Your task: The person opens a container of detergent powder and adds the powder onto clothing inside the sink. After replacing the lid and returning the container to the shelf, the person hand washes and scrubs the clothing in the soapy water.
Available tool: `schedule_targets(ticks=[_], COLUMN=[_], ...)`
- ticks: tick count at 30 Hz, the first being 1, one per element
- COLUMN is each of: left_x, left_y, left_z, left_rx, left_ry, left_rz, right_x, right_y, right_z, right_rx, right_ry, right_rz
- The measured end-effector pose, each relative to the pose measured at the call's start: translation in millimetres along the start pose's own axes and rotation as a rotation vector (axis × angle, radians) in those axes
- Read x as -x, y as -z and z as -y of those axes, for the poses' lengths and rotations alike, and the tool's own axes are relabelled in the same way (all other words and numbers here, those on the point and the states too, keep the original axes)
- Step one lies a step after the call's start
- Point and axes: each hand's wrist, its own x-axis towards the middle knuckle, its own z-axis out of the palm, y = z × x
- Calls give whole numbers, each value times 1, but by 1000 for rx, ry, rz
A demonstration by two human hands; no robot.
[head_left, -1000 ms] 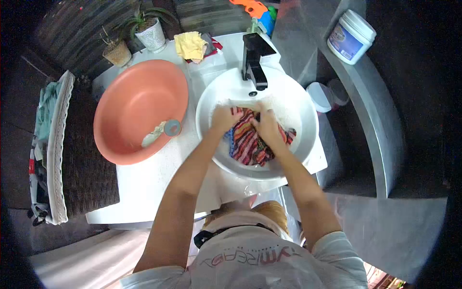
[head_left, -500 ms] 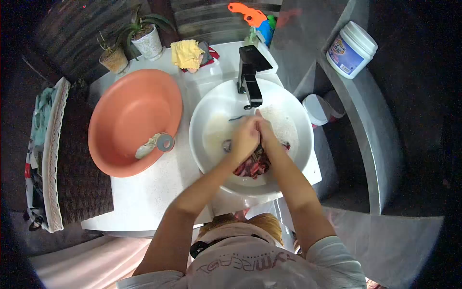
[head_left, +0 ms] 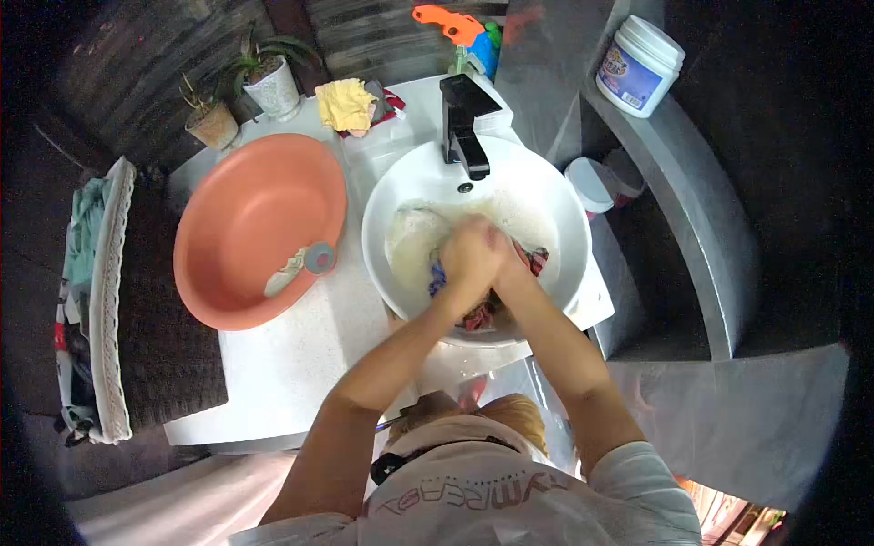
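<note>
My two hands are pressed together over the white round sink [head_left: 374, 264], low near the soapy water [head_left: 410, 232]. My left hand [head_left: 468, 253] is closed, its back turned up. Against it, my right hand [head_left: 510, 258] is closed too, with its fingers mostly hidden. Patterned wet cloth [head_left: 480, 317], red and dark, shows beneath and between the wrists. More of the red cloth sticks out right of my right hand, and a blue patterned part lies beside my left. How the fingers grip the cloth is covered by the hands.
A black faucet [head_left: 466, 127] stands at the sink's back. On the left is an orange basin [head_left: 255, 200] with a pale item and a grey round piece at its rim. Behind are a yellow cloth [head_left: 346, 106] and potted plants [head_left: 273, 89]. A white tub [head_left: 640, 68] sits on the right shelf.
My hands stay together and have shifted slightly down in the sink. The cloth has moved: blue now shows by my left hand, and less red shows below. The camera view has shifted slightly.
</note>
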Motion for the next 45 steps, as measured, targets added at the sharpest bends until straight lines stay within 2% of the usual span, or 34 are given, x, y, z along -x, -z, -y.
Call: schedule_targets(ticks=[1,3,4,5,7,8,10,11,13,14,16,17,19,20,21,23,24,25,27,28,29,31,35,37,38,39,40,41,42,43,44,45], left_x=[1,-1,0,-15,-23,-27,-31,-34,-33,-32,-25,-19,-9,-7,-10,-16,-21,-19,-9,-3,5,24,37,24,23,15,4,-5,-10,-16,-20,-22], left_y=[1,1,0,2,16,22,37,52,62,68,90,91,82,75,73,70,69,67,57,49,40,21,-4,-9,-6,3,11,18,23,26,28,30], left_z=[4,14,22,39,50,54,52,49,63,67,61,69,95,109,110,109,104,99,87,85,81,64,59,57,60,57,56,55,56,58,59,59], left_rx=[16,50,67,-19,102,100,161,247,367,369,167,170,-232,-194,-188,103,25,29,194,138,140,191,26,-16,470,468,524,575,571,698,824,822], left_ry=[26,79,112,101,46,38,-73,-39,-24,-31,-255,-265,-687,-696,-713,-387,-252,-263,-131,-277,-284,-461,-499,-385,-17,-19,187,391,392,462,532,533], left_rz=[46,134,180,175,192,188,264,380,545,553,878,891,894,831,835,699,752,758,807,820,827,697,749,857,956,959,856,744,746,705,659,657], right_x=[2,6,26,31,37,40,53,42,57,63,76,79,80,85,85,91,92,92,96,100,103,104,115,125,127,126,127,129,132,134,134,134], right_y=[6,11,-58,-80,-93,-100,-106,-58,-44,-38,-29,-27,-38,-61,-69,-100,-107,-113,-126,-134,-139,-129,-118,-114,-104,-91,-86,-81,-78,-86,-93,-102], right_z=[-2,-7,-4,0,3,9,29,33,55,61,67,71,89,100,111,136,146,154,156,155,153,149,150,156,162,163,159,152,146,138,127,115], right_rx=[-152,15,377,392,622,620,843,946,1163,1160,1293,1289,1365,1380,1330,1323,1357,1390,1353,1401,1448,1360,1333,1357,1441,1524,1518,1733,1951,2063,2063,2061], right_ry=[11,-35,84,-56,-94,-88,-25,79,165,172,283,289,284,359,335,353,394,434,443,407,369,293,390,402,412,421,422,486,550,487,538,589], right_rz=[170,-63,-483,-529,-519,-513,-606,-622,-559,-568,-533,-549,-611,-553,-587,-590,-559,-527,-472,-475,-478,-500,-500,-539,-553,-567,-570,-568,-559,-551,-511,-471])
